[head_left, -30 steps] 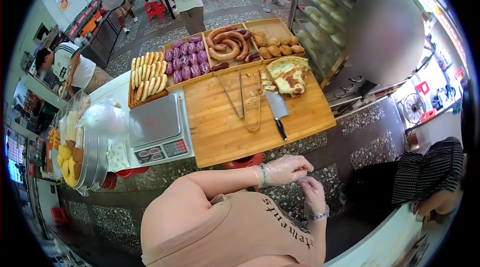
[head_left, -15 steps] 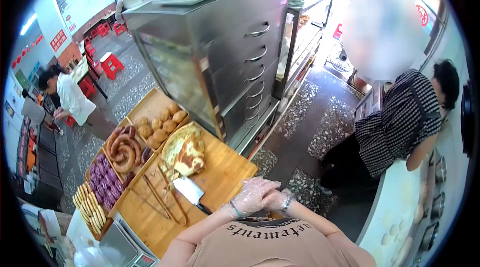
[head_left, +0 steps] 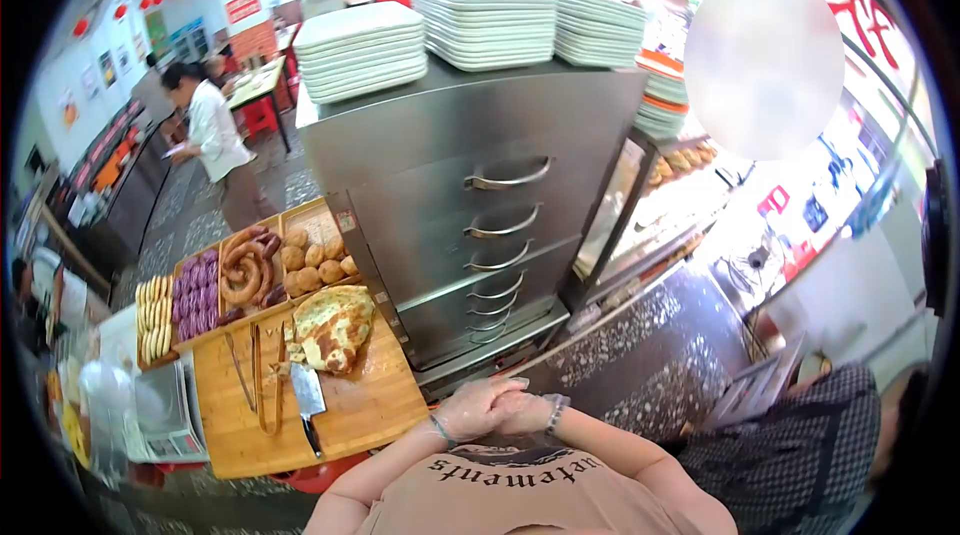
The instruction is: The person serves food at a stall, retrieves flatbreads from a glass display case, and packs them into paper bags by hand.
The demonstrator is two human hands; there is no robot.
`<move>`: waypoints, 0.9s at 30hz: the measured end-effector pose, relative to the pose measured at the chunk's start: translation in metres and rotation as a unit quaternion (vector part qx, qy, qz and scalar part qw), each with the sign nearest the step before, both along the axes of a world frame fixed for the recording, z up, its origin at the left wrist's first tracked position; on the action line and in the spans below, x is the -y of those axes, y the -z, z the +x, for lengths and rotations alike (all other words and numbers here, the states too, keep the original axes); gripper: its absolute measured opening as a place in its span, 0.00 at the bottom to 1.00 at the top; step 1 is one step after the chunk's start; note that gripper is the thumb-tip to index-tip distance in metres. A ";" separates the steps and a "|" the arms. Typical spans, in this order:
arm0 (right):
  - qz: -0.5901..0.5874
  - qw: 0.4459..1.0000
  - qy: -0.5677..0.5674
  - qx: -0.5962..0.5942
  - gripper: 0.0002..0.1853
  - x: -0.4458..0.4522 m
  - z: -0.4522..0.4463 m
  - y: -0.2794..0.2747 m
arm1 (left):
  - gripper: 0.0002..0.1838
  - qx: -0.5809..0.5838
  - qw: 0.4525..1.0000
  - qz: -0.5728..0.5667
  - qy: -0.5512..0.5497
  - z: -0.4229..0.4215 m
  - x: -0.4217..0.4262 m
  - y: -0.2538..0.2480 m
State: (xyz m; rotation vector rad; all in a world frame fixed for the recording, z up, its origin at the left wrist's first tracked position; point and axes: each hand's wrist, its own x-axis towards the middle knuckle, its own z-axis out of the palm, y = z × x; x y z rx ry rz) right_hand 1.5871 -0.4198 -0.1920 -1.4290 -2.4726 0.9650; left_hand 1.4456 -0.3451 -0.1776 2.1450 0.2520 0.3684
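My left hand (head_left: 468, 412) and my right hand (head_left: 526, 413) are folded together in front of my shirt, both in clear plastic gloves. Their fingers are closed over each other, and I see no object in them. Left of them lies a wooden cutting board (head_left: 230, 435). On it are a cleaver (head_left: 308, 390) with a black handle, long tongs (head_left: 262, 405), and a large browned flatbread (head_left: 335, 325) with a cut edge. Neither hand touches these things.
Behind the board, wooden trays hold round buns (head_left: 312, 260), coiled sausage (head_left: 243, 273), purple rolls (head_left: 196, 293) and pale bread sticks (head_left: 154, 320). A steel drawer cabinet (head_left: 430, 175) bears stacked plates (head_left: 362, 53). A scale (head_left: 165, 410) stands left; a person in a checked top (head_left: 810, 445) is right.
My view has lifted and turned, so the plates and shopfront show more and the person at right sits lower in view. My hands stay clasped; the board's items look unmoved.
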 end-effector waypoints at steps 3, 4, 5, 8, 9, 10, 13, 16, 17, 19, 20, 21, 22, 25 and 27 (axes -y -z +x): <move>0.053 0.997 -0.051 -0.025 0.16 -0.026 0.002 0.001 | 0.21 -0.007 0.997 0.060 -0.040 0.012 -0.004 -0.014; 0.070 0.995 -0.060 -0.038 0.16 -0.034 0.002 0.005 | 0.20 -0.005 0.995 0.081 -0.059 0.012 -0.002 -0.024; 0.087 0.993 -0.066 -0.051 0.16 -0.039 0.001 0.009 | 0.19 -0.005 0.992 0.101 -0.078 0.011 0.001 -0.027; 0.147 0.982 -0.079 -0.089 0.15 -0.053 -0.004 0.021 | 0.18 0.114 0.974 0.069 -0.181 0.003 -0.001 -0.015; 0.165 0.978 -0.076 -0.102 0.15 -0.056 -0.007 0.025 | 0.18 0.114 0.973 0.063 -0.193 -0.006 -0.002 -0.014; 0.182 0.974 -0.073 -0.113 0.15 -0.060 -0.011 0.027 | 0.18 0.127 0.965 0.049 -0.225 -0.018 -0.006 -0.017; -0.046 0.942 0.210 -0.259 0.14 -0.070 -0.043 0.015 | 0.16 0.146 0.947 0.046 -0.281 -0.063 -0.021 -0.005; -0.074 0.936 0.221 -0.264 0.15 -0.092 -0.090 0.025 | 0.17 0.196 0.906 0.095 -0.364 -0.118 -0.047 0.010; -0.114 0.925 0.240 -0.270 0.15 -0.102 -0.109 0.026 | 0.17 0.196 0.907 0.095 -0.361 -0.139 -0.056 0.015; -0.118 0.924 0.243 -0.269 0.15 -0.117 -0.155 0.031 | 0.20 0.194 0.897 0.061 -0.392 -0.189 -0.075 0.019; -0.159 0.877 0.278 -0.357 0.16 -0.121 -0.179 0.048 | 0.23 0.185 0.899 0.037 -0.396 -0.216 -0.083 0.024; -0.196 0.819 0.309 -0.442 0.16 -0.128 -0.205 0.055 | 0.23 0.184 0.900 0.034 -0.394 -0.243 -0.094 0.029; -0.236 0.802 0.307 -0.454 0.17 -0.136 -0.226 0.058 | 0.23 0.164 0.897 0.038 -0.409 -0.271 -0.106 0.034; -0.284 0.782 0.302 -0.466 0.19 -0.151 -0.298 0.068 | 0.24 0.144 0.893 0.052 -0.423 -0.345 -0.133 0.057; -0.303 0.789 0.295 -0.446 0.21 -0.160 -0.337 0.062 | 0.25 0.115 0.880 -0.030 -0.459 -0.378 -0.136 0.072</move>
